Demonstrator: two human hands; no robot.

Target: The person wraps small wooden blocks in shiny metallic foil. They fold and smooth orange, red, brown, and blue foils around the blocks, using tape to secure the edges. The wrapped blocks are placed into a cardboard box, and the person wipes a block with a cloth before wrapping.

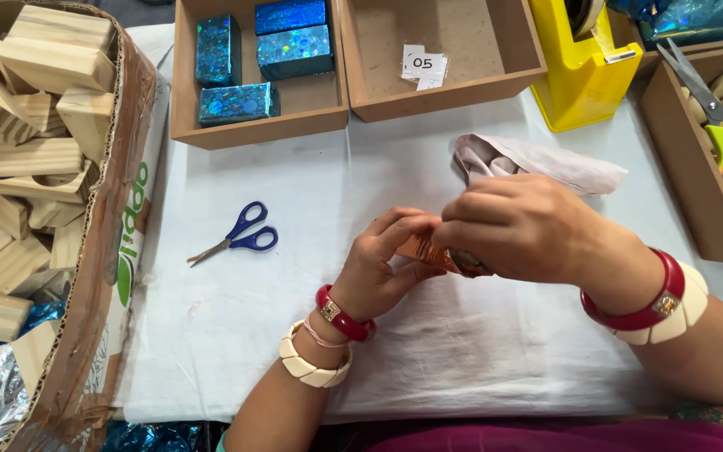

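We see a worktop (236, 335) covered with a white cloth. At its left edge stands a large brown cardboard box (102, 318) filled with pale wooden blocks (35, 125). At the far edge sit two shallow brown wooden trays: the left tray (186, 125) holds four small boxes wrapped in blue holographic foil (236, 103); the right tray (495, 79) holds only a small white paper label (423, 65). To the right of these stands a yellow plastic tape dispenser (583, 79), and beyond it a third wooden tray (688, 176) carries green-handled scissors (717, 125). A crumpled pale pink paper sheet (546, 163) lies just behind the hands. Blue-handled scissors (240, 236) lie shut on the cloth, well apart to the left of the hands.

Both hands meet above the middle of the worktop. The left hand (378, 272) pinches one end of a small copper-coloured foil-wrapped piece (437, 255) in a narrow grip of thumb and fingertips. The right hand (525, 226) closes its grip over the other end, hiding most of the piece. Both wrists carry red and cream bangles (663, 305).
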